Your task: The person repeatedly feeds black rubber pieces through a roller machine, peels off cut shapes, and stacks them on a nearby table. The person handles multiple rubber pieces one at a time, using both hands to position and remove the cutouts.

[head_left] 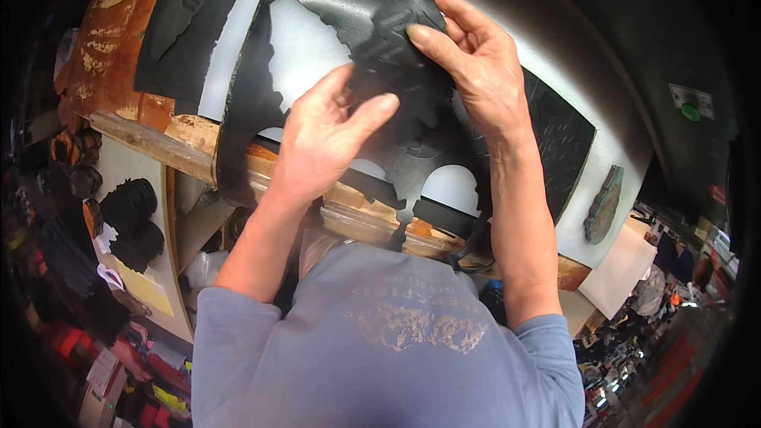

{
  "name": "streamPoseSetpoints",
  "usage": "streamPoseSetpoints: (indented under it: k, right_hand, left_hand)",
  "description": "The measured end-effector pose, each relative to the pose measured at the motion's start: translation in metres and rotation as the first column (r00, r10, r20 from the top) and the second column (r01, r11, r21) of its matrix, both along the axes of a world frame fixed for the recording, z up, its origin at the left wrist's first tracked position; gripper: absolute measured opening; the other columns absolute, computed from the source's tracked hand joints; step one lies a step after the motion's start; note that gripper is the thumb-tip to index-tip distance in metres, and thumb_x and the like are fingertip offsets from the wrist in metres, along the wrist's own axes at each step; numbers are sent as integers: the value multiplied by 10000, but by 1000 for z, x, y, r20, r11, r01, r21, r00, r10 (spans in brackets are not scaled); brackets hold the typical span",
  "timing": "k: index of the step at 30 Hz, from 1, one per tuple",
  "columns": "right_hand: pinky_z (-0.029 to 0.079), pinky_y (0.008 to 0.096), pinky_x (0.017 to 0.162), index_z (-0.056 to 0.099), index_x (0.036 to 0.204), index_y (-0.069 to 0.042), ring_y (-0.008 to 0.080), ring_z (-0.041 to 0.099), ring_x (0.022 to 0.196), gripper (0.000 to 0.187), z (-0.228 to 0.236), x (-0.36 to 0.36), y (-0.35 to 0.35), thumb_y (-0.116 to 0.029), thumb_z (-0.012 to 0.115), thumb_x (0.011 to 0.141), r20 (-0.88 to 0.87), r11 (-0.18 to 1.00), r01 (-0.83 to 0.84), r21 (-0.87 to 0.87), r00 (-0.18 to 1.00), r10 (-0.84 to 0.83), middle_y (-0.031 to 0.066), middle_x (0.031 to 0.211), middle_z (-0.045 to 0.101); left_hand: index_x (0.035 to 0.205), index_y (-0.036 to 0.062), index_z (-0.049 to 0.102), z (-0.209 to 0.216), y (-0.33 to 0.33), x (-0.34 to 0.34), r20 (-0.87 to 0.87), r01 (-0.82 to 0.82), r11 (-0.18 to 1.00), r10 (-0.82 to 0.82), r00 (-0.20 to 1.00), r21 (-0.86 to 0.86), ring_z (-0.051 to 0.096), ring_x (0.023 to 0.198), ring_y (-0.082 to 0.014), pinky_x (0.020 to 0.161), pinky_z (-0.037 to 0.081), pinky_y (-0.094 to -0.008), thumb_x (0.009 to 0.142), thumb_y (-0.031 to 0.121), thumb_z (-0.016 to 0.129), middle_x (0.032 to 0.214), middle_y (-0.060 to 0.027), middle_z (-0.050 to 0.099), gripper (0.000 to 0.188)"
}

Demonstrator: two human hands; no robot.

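Observation:
Above the worktable, my right hand point(476, 55) grips a black ridged rubber piece point(400, 24), thumb on its face and fingers behind it. It looks like a shoe sole, perhaps several stacked. Just below and to its left is my left hand point(321, 127), thumb stretched out and fingers loosely bent, some fingertips partly hidden; whether it touches the piece I cannot tell. Under both hands lies a black rubber sheet point(250, 95) with jagged-edged cut-outs, its near part hanging over the table edge. White board shows through the holes.
A sole-shaped cutting die point(605, 206) lies at the right on the white board point(583, 230). More black sheet point(186, 24) is at the far left. The worn wooden table edge point(154, 139) runs in front of me. Dark machine housing point(682, 47) rises at the right.

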State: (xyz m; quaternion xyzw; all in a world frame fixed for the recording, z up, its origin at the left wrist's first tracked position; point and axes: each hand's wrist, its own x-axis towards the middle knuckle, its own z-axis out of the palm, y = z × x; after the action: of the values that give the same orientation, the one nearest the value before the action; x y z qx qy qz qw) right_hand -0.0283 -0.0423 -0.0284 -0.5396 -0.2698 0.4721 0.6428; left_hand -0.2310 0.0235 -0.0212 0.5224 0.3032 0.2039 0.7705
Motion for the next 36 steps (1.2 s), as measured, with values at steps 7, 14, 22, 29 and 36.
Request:
streamPoseSetpoints:
  k: [7, 14, 22, 29, 36]
  right_hand:
    - [579, 357, 919, 687, 1383, 1, 227, 748, 983, 553, -38, 12, -21, -235, 842, 908, 469, 938, 151, -311, 883, 13, 154, 1075, 784]
    - [611, 380, 828, 732, 1251, -65, 294, 783, 917, 385, -62, -10, -19, -205, 848, 911, 783, 941, 322, 103, 557, -276, 177, 996, 789]
    - [613, 385, 871, 720, 1299, -59, 281, 780, 964, 448, -55, -6, -21, -193, 860, 895, 727, 968, 241, 72, 651, -217, 161, 1083, 797]
    - [526, 275, 917, 681, 1386, -59, 135, 647, 1069, 598, -53, 3, -26, -192, 924, 856, 709, 983, 127, 136, 680, -186, 47, 1177, 688]
    - [558, 358, 954, 683, 1345, -31, 209, 685, 1113, 570, -47, 11, -26, -160, 918, 842, 714, 990, 10, 137, 692, -106, 90, 1211, 672]
  left_hand:
    - [1549, -146, 423, -3, 0, -7, -153, -242, 962, 221, 963, -130, 635, 1322, -241, 1127, 514, -339, 1063, 181, 700, 1503, -246, 581, 648]
    - [1553, -132, 442, 4, 26, 16, -337, -19, 999, 2, 942, -48, 661, 1145, -167, 1033, 510, -299, 1041, 275, 749, 1362, -162, 681, 723]
    - [1321, -42, 604, -21, 18, 37, -149, -255, 949, 229, 962, -183, 673, 1165, -191, 1009, 536, -318, 997, 108, 754, 1268, -127, 712, 388]
    - [1333, 12, 621, -38, 26, 53, 134, -140, 957, 178, 975, -255, 671, 1179, -166, 1041, 530, -320, 1004, 55, 735, 1275, -94, 702, 352]
    - [1321, 10, 666, -37, 26, 52, 168, -55, 986, 82, 982, -159, 686, 1133, -165, 1022, 543, -329, 972, 74, 785, 1218, -62, 724, 375]
